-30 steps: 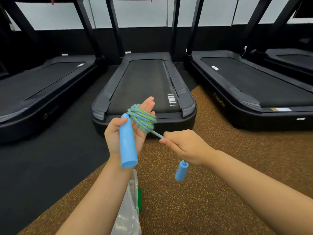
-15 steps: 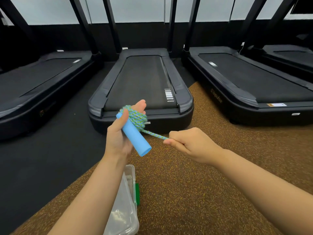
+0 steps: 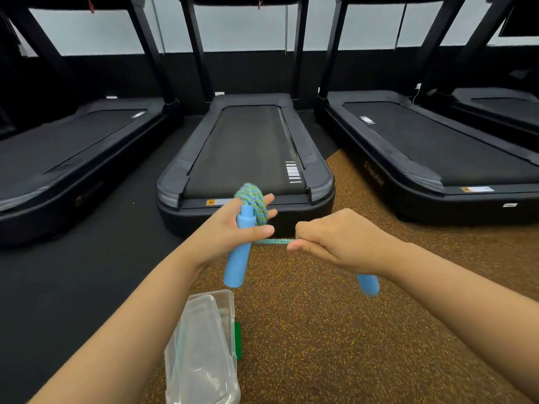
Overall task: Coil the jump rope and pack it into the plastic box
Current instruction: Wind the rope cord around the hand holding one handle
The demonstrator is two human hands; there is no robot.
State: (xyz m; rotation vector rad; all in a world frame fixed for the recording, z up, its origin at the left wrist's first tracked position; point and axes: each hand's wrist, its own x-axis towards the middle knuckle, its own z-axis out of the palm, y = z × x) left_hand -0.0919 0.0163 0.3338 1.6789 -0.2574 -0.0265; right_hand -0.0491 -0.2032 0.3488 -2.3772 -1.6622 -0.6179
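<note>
Lying at lower centre, the box (image 3: 201, 345) is not yet packed. Just above it, the left hand (image 3: 230, 231) pins one handle (image 3: 237, 263) to the palm with its thumb. Its fingers are straight and spread, with the coil (image 3: 252, 199) wound round them. Those open fingers are the risk: loops could slide off the tips if the pull slackens or jerks. At centre right, the right hand (image 3: 338, 243) pinches the taut rope (image 3: 275, 242), fingers curled. The other handle (image 3: 368, 284) dangles below and could swing into the next turn.
</note>
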